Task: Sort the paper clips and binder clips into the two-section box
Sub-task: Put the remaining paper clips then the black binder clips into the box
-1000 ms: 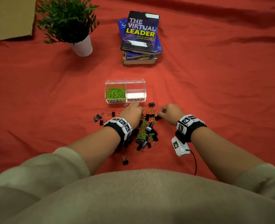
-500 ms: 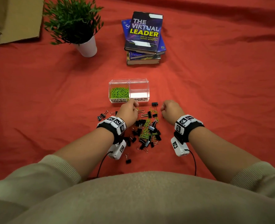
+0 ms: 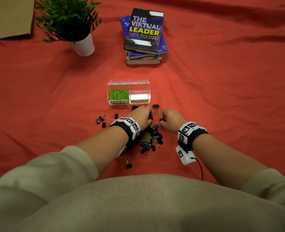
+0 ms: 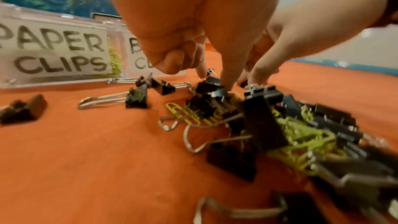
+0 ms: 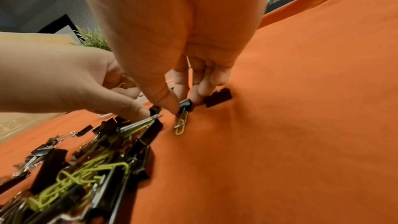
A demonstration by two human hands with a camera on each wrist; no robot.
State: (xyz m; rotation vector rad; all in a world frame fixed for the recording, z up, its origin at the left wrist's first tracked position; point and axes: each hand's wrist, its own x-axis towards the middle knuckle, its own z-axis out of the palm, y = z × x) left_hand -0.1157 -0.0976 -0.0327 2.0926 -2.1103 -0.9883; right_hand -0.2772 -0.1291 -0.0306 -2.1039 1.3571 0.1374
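Binder clips, black folded metal with wire loops; both hands pinching them.

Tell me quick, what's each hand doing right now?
Left hand: fingers curled down into the clip pile; any hold can't be told.
Right hand: pinching a black binder clip.

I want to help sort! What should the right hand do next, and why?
Probably lift the black binder clip that the right hand pinches and drop it in the bare BINDER CLIPS section. A green paper clip lies against it, so shake that off first.
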